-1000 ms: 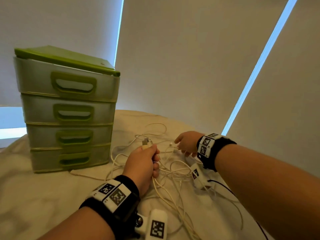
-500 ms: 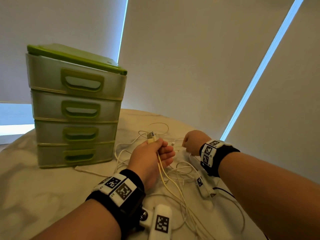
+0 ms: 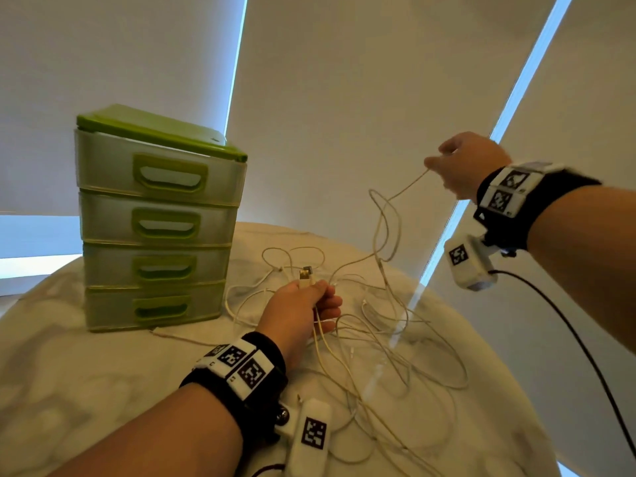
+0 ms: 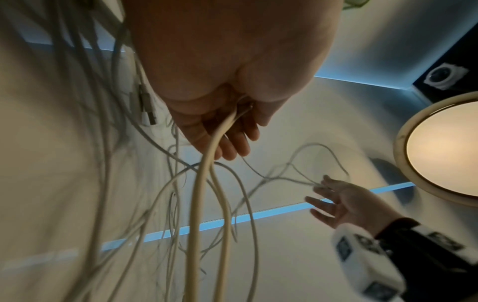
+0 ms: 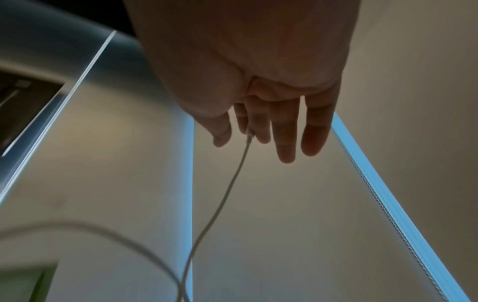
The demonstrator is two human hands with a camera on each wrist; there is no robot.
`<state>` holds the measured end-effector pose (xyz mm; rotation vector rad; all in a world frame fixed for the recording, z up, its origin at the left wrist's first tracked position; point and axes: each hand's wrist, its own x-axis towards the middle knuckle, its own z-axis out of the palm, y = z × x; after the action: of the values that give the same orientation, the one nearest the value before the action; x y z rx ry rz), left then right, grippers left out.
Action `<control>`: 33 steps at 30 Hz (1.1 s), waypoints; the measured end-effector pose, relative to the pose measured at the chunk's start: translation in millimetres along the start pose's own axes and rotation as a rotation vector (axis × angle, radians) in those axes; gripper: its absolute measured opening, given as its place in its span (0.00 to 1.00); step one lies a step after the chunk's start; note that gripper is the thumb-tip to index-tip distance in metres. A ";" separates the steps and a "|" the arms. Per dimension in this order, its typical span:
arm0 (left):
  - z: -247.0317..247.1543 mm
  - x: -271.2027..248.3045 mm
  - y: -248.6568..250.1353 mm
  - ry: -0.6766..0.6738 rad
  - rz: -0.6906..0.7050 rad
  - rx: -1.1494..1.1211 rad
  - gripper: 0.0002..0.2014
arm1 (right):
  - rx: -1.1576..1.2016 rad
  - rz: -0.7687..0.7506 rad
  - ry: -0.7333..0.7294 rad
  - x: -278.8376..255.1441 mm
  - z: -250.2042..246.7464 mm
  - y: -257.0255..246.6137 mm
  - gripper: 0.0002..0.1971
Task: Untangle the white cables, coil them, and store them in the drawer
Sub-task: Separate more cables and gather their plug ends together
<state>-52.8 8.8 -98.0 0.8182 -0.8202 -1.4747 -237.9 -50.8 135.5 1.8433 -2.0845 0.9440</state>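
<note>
White cables [image 3: 371, 339] tangled on bench; right hand [image 3: 468, 166] has lifted 1 pinched end toward 1 o'clock, left hand [image 3: 299, 311] apparently gripping plugs: untangling underway.

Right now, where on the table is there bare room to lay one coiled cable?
Bare cloth lies in front of the drawer unit, left of the left hand. Between both hands and toward the right table edge, the tangled cables crowd it. The right hand lifts one strand.
</note>
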 end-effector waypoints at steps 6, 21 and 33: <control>5.3 -6.4 0.2 -0.061 0.037 -0.003 0.11 | 0.294 0.010 0.103 -14.6 -35.1 -14.1 0.05; 9.2 -9.0 0.5 -0.087 0.154 0.129 0.10 | 0.729 0.102 -0.496 -87.3 -4.1 -73.4 0.08; 13.0 -16.8 2.2 -0.126 0.131 0.149 0.11 | 0.908 -0.090 0.025 -29.2 -90.1 -71.0 0.14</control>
<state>-62.1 25.8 -89.0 0.7720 -1.0686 -1.3712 -187.9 23.9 212.6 2.2155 -1.6319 2.1039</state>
